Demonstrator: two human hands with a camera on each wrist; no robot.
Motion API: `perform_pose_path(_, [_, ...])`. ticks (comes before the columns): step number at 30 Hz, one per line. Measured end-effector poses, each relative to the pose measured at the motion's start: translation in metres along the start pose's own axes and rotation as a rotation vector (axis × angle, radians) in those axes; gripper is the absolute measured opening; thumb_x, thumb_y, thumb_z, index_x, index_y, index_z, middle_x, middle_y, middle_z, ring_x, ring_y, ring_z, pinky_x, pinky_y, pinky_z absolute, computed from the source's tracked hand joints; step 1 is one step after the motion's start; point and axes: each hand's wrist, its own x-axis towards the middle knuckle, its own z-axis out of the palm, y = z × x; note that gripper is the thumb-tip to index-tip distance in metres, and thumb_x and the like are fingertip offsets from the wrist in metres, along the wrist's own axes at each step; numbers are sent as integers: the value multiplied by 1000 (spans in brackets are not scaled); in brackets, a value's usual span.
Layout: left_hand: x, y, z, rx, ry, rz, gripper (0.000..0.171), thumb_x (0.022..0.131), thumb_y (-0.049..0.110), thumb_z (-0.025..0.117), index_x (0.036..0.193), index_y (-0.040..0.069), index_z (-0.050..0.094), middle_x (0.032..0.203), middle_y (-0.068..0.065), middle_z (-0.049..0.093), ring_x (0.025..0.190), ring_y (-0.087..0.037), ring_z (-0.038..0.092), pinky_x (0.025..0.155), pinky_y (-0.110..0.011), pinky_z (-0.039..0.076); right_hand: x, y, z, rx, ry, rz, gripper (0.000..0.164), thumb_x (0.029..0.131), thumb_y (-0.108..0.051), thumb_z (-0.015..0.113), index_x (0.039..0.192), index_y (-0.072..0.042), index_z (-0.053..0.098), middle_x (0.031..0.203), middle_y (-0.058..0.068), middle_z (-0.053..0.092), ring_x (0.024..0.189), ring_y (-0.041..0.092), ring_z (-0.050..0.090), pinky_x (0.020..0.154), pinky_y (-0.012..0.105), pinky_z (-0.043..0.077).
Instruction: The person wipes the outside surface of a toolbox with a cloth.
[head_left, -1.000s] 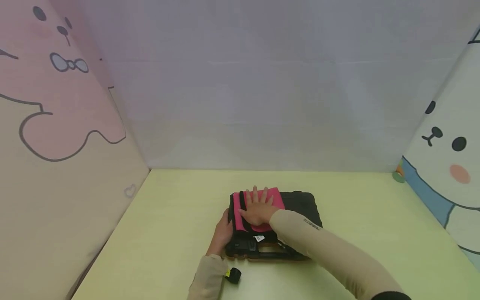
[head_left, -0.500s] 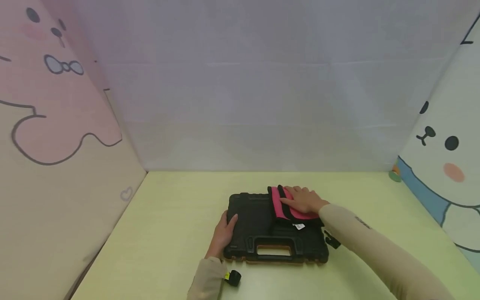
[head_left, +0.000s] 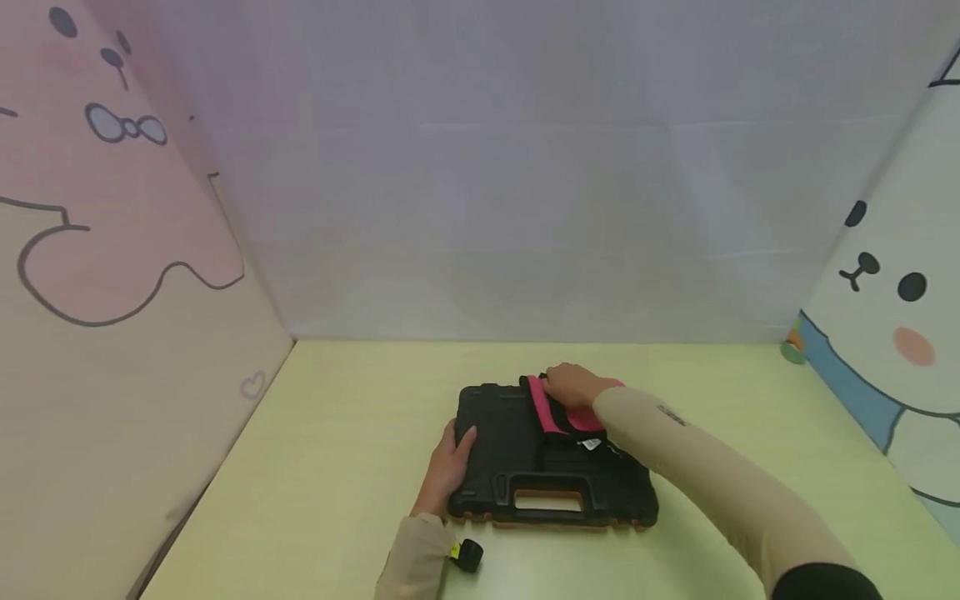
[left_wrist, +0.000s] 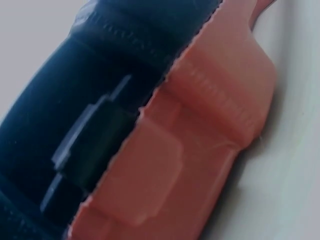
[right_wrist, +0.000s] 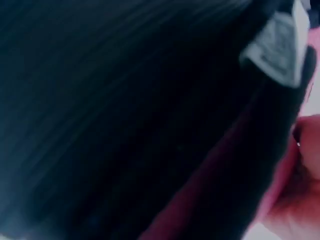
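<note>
A black plastic carrying case [head_left: 487, 442] with an orange-red lower shell [left_wrist: 190, 145] lies flat on the table, its handle towards me. My left hand [head_left: 444, 467] grips the case's left edge, thumb on top; its fingers are mostly hidden. On the right part of the lid is a pink, black-trimmed fabric piece [head_left: 546, 412], perhaps a pouch, with a white tag [head_left: 590, 444]. My right hand [head_left: 576, 385] holds it from above near its far left part, fingers bent and partly hidden. In the right wrist view the dark surface is blurred beside the pink edge and white tag [right_wrist: 277, 50].
The pale yellow table [head_left: 360, 433] extends around the case. A grey-white backdrop [head_left: 480, 208] stands behind, with cartoon-printed panels at left [head_left: 135, 367] and right [head_left: 885, 367]. A small black wrist camera [head_left: 468, 556] sits by the left sleeve.
The pink fabric piece went from the lid's left side to its right, then slightly back left. My right hand, spread flat on it before, now has bent fingers. My left hand stays put.
</note>
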Motion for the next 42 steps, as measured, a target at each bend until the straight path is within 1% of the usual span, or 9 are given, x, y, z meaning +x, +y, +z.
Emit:
perform_pose_path(6, [1, 3, 2, 10, 13, 28, 57, 97, 36, 41, 136, -4, 33, 133, -27, 45, 120, -41, 46, 97, -53, 37, 41, -26, 28, 266, 160, -71, 39, 99, -35, 35, 109, -3, 55, 100, 12, 61, 92, 24, 59, 83, 38, 46])
perform_pose_path(8, [1, 4, 3, 12, 12, 27, 54, 97, 35, 41, 135, -2, 35, 130, -26, 48, 116, -38, 50, 94, -52, 39, 38, -34, 28, 293, 143, -120, 47, 97, -38, 40, 126, -2, 46, 119, 16, 55, 110, 29, 54, 94, 42, 42])
perform_pose_path(11, [0, 4, 1, 14, 18, 19, 53, 97, 35, 41, 135, -2, 35, 130, -26, 48, 115, -37, 51, 94, -51, 39, 15, -44, 8, 183, -29, -142, 59, 94, -35, 49, 141, -5, 31, 134, 20, 44, 126, 36, 41, 104, 50, 32])
perform_pose_path(15, [0, 5, 1, 2, 29, -1, 56, 97, 35, 41, 137, -3, 34, 134, -27, 45, 121, -40, 45, 99, -52, 36, -6, -23, -6, 33, -100, -184, 45, 92, -29, 50, 131, -7, 44, 117, 12, 54, 108, 26, 52, 94, 43, 40])
perform_pose_path(22, [-1, 5, 1, 2, 29, -32, 59, 96, 35, 41, 138, -6, 31, 138, -29, 39, 127, -43, 38, 103, -53, 31, -27, 44, -16, 38, -15, -98, 12, 88, -15, 48, 83, -4, 51, 73, 4, 47, 68, 18, 43, 64, 32, 37])
perform_pose_path(26, [-1, 5, 1, -12, 31, -49, 59, 97, 35, 41, 138, -5, 30, 139, -28, 38, 128, -42, 38, 103, -53, 31, -35, 75, -18, 155, -140, 9, 36, 96, -26, 37, 104, 3, 57, 97, 18, 59, 94, 31, 55, 81, 40, 42])
perform_pose_path(30, [-1, 4, 2, -15, 26, -47, 59, 97, 35, 41, 138, -5, 31, 138, -28, 39, 126, -43, 39, 101, -53, 32, -34, 78, -13, 277, -205, 41, 56, 99, -40, 31, 131, 2, 47, 133, 26, 46, 126, 43, 39, 101, 53, 33])
perform_pose_path(36, [-2, 1, -1, 11, 7, -7, 57, 96, 35, 41, 138, -4, 32, 137, -29, 41, 126, -44, 40, 101, -54, 33, 0, 51, 0, 187, -150, -52, 39, 98, -35, 38, 88, -5, 61, 91, 11, 59, 85, 24, 55, 77, 37, 42])
perform_pose_path(42, [0, 3, 1, -5, 15, 6, 53, 96, 33, 43, 135, -2, 37, 132, -28, 46, 122, -43, 44, 99, -54, 34, 106, 54, 84, 113, 47, -198, 57, 94, -60, 22, 76, -18, 57, 82, 1, 60, 74, 15, 53, 65, 31, 39])
